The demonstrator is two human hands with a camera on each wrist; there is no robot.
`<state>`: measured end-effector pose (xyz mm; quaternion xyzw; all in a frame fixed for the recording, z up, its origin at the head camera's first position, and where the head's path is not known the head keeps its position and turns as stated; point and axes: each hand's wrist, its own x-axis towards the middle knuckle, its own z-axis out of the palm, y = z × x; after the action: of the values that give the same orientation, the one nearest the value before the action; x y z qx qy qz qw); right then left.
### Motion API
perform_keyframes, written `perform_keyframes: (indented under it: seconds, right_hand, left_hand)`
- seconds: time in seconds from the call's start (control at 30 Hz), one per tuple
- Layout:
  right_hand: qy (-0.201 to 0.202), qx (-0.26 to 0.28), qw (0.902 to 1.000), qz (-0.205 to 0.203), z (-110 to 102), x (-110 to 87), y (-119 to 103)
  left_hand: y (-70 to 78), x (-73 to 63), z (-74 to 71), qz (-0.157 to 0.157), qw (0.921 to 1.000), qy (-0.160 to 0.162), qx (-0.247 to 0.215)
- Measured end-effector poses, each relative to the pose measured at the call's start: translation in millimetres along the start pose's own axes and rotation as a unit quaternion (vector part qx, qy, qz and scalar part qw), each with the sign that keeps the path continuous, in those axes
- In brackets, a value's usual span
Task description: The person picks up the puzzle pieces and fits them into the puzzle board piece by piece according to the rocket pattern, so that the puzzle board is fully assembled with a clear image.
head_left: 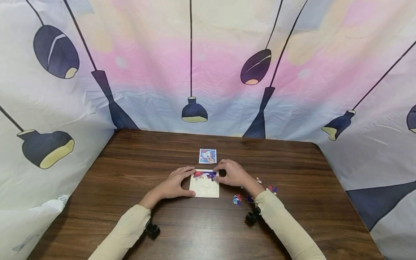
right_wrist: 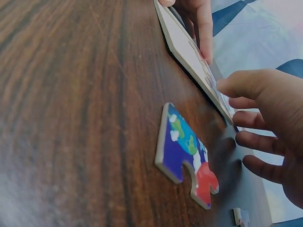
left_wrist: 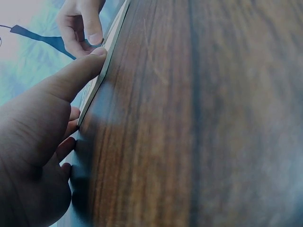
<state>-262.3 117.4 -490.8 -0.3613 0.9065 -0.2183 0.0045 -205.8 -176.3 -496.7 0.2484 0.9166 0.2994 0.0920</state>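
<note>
A pale jigsaw tray (head_left: 204, 189) lies on the table with colourful pieces along its far side, a red hat shape among them. My left hand (head_left: 177, 183) holds its left side, thumb at the near corner and fingers by the far corner. In the left wrist view the thumb (left_wrist: 78, 75) rests on the tray's edge. My right hand (head_left: 232, 172) is at the far right corner, index finger at the edge and thumb over the purple piece (head_left: 211, 175) there. In the right wrist view the thumb (right_wrist: 241, 84) touches the tray, the other fingers loosely bent beside it.
A square picture card (head_left: 207, 156) of a white character lies beyond the tray. One loose jigsaw piece (head_left: 237, 199), blue, green and red, sits right of the tray. Several more pieces (head_left: 272, 189) lie around the right forearm. A printed curtain (head_left: 156, 108) borders the brown table (head_left: 156, 144).
</note>
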Motion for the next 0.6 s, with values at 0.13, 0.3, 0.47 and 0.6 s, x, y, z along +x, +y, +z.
perform_keyframes:
  seconds: [0.13,0.3,0.47,0.6]
  right_hand:
    - [0.005,-0.004,1.0000,-0.002,1.4,-0.4,-0.7]
    - [0.005,-0.009,1.0000,0.001,2.8,-0.2,-1.3]
    - [0.008,-0.005,1.0000,-0.002,2.0,0.0,0.3]
    - [0.017,0.018,0.9997,-0.001,-4.2,-3.6,4.2]
  left_hand:
    - [0.4,0.6,0.5,0.001,1.0000,-0.001,0.001]
    - [0.6,1.2,0.7,0.002,1.0000,-0.002,0.002]
    - [0.6,1.6,0.4,0.001,1.0000,-0.003,0.001]
    - [0.4,2.2,0.5,0.004,1.0000,-0.001,0.003]
